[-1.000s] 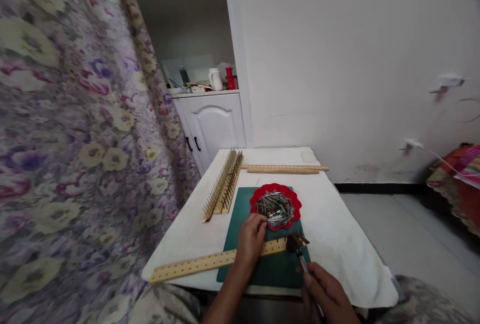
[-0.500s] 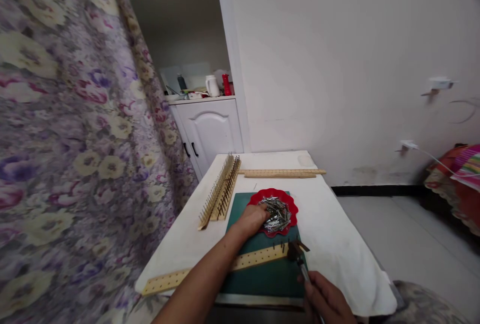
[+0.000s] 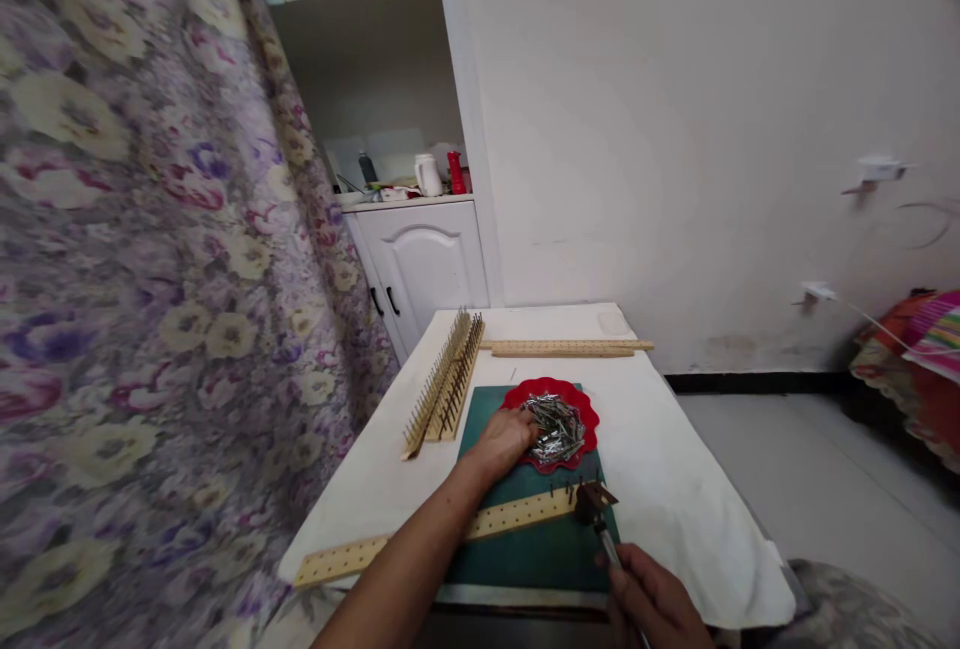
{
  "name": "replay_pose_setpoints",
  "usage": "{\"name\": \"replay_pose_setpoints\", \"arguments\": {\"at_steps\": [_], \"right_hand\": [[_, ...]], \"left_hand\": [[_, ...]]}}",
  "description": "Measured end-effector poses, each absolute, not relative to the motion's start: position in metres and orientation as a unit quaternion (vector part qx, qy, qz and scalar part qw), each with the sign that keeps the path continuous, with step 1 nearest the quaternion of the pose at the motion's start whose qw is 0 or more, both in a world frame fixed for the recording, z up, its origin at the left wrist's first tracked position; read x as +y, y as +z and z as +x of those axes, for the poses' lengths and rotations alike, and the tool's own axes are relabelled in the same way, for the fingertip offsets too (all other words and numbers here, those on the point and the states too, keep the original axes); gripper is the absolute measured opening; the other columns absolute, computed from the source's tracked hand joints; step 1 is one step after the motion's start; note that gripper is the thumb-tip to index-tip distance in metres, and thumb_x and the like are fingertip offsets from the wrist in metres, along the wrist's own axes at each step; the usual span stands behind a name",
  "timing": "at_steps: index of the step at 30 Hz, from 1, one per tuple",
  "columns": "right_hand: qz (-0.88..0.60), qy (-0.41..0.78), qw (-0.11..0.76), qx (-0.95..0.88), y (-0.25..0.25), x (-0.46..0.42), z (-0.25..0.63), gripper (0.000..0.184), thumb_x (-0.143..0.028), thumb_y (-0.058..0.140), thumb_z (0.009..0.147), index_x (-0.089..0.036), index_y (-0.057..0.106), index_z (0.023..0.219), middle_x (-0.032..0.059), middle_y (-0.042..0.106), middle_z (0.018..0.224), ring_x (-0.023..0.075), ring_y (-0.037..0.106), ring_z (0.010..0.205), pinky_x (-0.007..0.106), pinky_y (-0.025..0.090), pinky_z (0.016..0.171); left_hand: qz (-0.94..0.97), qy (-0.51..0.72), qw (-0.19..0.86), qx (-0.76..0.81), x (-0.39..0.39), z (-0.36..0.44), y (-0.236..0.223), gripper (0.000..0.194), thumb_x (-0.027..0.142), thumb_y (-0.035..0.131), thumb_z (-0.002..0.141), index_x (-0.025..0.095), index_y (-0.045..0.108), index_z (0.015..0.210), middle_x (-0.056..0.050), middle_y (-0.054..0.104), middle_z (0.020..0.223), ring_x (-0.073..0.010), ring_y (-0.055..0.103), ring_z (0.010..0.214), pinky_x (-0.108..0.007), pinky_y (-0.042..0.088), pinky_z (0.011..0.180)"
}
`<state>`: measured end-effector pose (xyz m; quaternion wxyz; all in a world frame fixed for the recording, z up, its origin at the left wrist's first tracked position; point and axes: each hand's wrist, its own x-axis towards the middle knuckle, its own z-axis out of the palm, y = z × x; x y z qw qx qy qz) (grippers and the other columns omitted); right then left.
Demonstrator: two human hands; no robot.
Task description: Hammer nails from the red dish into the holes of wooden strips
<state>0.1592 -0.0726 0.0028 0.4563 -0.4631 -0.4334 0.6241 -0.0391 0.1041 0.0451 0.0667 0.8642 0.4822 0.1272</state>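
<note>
My left hand (image 3: 508,439) reaches over the left rim of a red scalloped bowl (image 3: 587,399), fingers curled together among a heap of loose nails (image 3: 559,429). Whatever its fingertips pinch is hidden. A hammer (image 3: 609,546) is gripped by the handle in my right hand (image 3: 651,594). Its dark head rests at the right end of a perforated wooden strip (image 3: 521,514), where several nails stand upright. The strip lies across a green mat (image 3: 536,564), partly covered by my left forearm.
On the left of the white-covered table (image 3: 690,509) lie wooden strips bristling with nails (image 3: 450,384). More perforated strips (image 3: 566,347) lie along the back. One loose nail (image 3: 514,373) is behind the mat. A floral curtain (image 3: 187,329) hangs at the left.
My left hand has moved from beside the strip, up and left, into the nails in the bowl. My right hand keeps the hammer at the strip's right end. The view has shifted slightly.
</note>
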Motion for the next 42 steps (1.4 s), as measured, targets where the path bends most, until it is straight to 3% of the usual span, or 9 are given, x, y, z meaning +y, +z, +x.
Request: {"name": "replay_pose_setpoints", "arguments": {"at_steps": [11,18,25,36,38,42], "right_hand": [[-0.440,0.632,0.461,-0.441,0.001,-0.072,0.155,0.042,-0.061,0.052,0.080,-0.020,0.050,0.085,-0.0104,0.047,0.039,0.0056,0.030,0.028,0.018,0.014,0.029],[-0.453,0.592,0.513,-0.425,0.013,-0.073,0.153,0.036,-0.053,0.064,0.075,-0.020,0.052,0.084,-0.0099,0.047,0.045,0.0074,0.038,0.037,0.018,0.025,0.037],[-0.459,0.600,0.491,-0.434,0.026,-0.077,0.157,0.030,-0.042,0.065,0.077,-0.019,0.050,0.092,-0.0107,0.049,0.049,0.0048,0.031,0.032,0.018,0.019,0.032],[-0.447,0.580,0.522,-0.437,0.034,-0.080,0.159,0.023,-0.028,0.070,0.071,-0.019,0.058,0.087,-0.0037,0.060,0.068,0.0154,0.055,0.062,0.024,0.043,0.058],[-0.449,0.589,0.512,-0.436,0.032,-0.081,0.159,0.025,-0.033,0.068,0.075,-0.019,0.055,0.090,-0.0055,0.057,0.063,0.0123,0.051,0.054,0.022,0.040,0.050],[-0.466,0.597,0.486,-0.437,0.025,-0.082,0.158,0.031,-0.046,0.056,0.083,-0.020,0.048,0.096,-0.0135,0.042,0.043,0.0056,0.028,0.030,0.018,0.019,0.033]], "left_hand": [[0.822,0.199,0.026,0.533,0.060,-0.047,0.049,0.020,0.013,0.044,0.085,0.020,0.063,0.084,-0.007,0.063,0.087,-0.0208,0.056,0.085,-0.029,0.041,0.074],[0.762,0.337,0.229,0.503,-0.012,-0.025,0.034,0.015,0.020,0.048,0.087,0.020,0.062,0.080,-0.003,0.060,0.078,-0.0170,0.057,0.075,-0.025,0.042,0.067],[0.757,0.348,0.363,0.417,-0.065,-0.004,0.017,0.014,0.023,0.054,0.086,0.018,0.064,0.078,-0.004,0.063,0.077,-0.0150,0.059,0.073,-0.022,0.043,0.065],[0.769,0.375,0.301,0.421,-0.073,0.010,0.021,0.014,0.018,0.054,0.085,0.017,0.065,0.077,-0.004,0.062,0.078,-0.0136,0.060,0.072,-0.020,0.043,0.065],[0.760,0.377,0.296,0.438,-0.069,0.008,0.020,0.012,0.016,0.056,0.082,0.017,0.064,0.074,-0.003,0.062,0.075,-0.0135,0.059,0.070,-0.019,0.042,0.063],[0.692,0.407,0.277,0.528,-0.046,-0.002,0.019,0.009,0.017,0.056,0.079,0.017,0.063,0.074,0.000,0.061,0.067,-0.0128,0.056,0.062,-0.019,0.040,0.058]]}}
